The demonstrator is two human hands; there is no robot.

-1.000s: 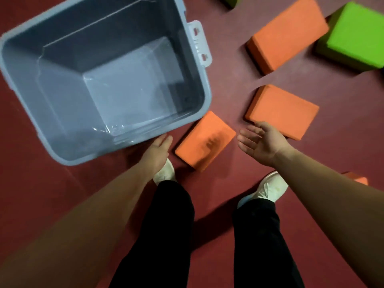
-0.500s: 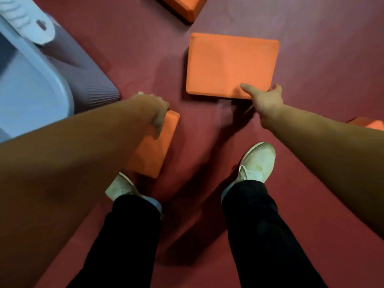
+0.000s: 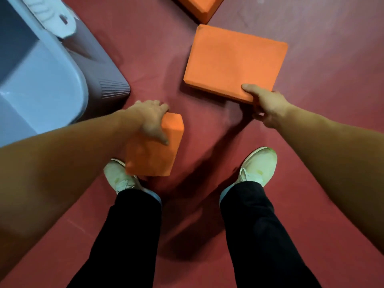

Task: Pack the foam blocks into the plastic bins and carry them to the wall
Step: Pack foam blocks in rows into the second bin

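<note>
Three orange foam blocks in view, all outside the grey plastic bin (image 3: 104,77). The bin sits at upper left, cut by the frame. Only a corner of its pale inside shows, so its contents cannot be read. A white latch handle (image 3: 58,23) hangs on its rim.

The small block (image 3: 153,156) is just right of the bin's near corner, tilted. The left hand (image 3: 149,119) grips its top end, fingers (image 3: 160,136) curled over and clamped on the foam. Its lower end overlaps the left shoe (image 3: 120,179).

The large block (image 3: 232,61) lies flat further right of the bin, well apart from it. The right hand (image 3: 268,107) pinches its near edge, thumb on the top face, the other fingers curled below.

The third block (image 3: 201,7) is right of the bin's far side, cropped by the top of the frame and just beside the large block's far corner.

Between the bin wall and the large block runs a strip of dark red floor (image 3: 158,65). More floor shows around the right shoe (image 3: 259,165) and the black trouser legs (image 3: 133,235).
</note>
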